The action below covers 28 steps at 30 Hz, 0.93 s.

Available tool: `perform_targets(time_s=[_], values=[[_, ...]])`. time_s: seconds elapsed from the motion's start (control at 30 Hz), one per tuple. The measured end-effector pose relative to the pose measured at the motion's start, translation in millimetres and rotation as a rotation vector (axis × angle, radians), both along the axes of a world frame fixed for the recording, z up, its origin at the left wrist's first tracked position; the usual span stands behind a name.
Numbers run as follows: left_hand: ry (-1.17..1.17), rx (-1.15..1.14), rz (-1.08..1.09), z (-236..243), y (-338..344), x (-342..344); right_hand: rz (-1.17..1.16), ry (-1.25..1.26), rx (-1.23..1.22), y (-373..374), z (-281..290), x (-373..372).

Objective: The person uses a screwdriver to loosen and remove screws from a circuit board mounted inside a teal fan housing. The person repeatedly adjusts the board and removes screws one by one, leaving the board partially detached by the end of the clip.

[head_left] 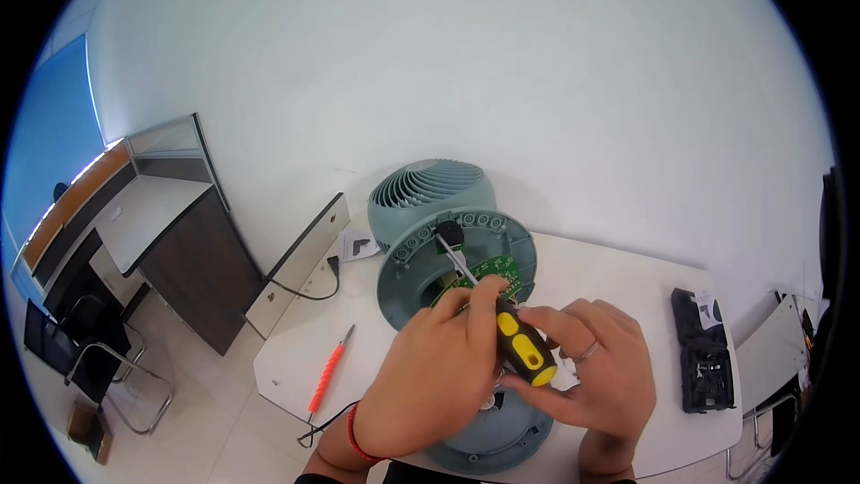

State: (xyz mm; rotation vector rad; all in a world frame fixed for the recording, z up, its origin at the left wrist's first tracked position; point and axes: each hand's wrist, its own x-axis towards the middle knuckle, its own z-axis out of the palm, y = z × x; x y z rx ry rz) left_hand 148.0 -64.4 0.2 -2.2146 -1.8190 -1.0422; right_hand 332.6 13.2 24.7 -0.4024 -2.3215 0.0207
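Observation:
A screwdriver (522, 345) with a black and yellow handle slants between my hands, its metal shaft pointing up and left. My left hand (439, 367) is closed about its neck, index finger along it. From the right, my right hand (602, 363) has finger and thumb at the handle, partly hidden by it. Under the shaft lies a green circuit board (502, 271) inside an upturned round grey-green housing (399, 291). The shaft's end is beside a black round part (450, 234). Closer to me is a grey-green disc (502, 444), partly covered by my hands.
A grey-green fan head (432, 197) with a spiral grille stands behind the housing. On the white table (618, 278) lie an orange-handled screwdriver (330, 375), a folded leaflet (358, 245), a black plug (334, 264) on a cord, and a black opened tool case (705, 363) at right.

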Motion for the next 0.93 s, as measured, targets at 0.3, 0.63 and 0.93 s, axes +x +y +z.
perform_targets(time_s=[0.3,0.63,0.93], values=[[-0.022,-0.103,-0.026,6.3,-3.9,-8.3,0.126,0.094,0.156,-1.5,-9.9,-10.1],[-0.099,-0.176,-0.154,5.7,3.5,-18.7,0.025,-0.037,0.265,-3.4,-12.7,-7.4],[0.280,-0.066,-0.214,20.5,7.2,-37.9,0.112,0.004,0.173,-0.9,-9.6,-11.2]])
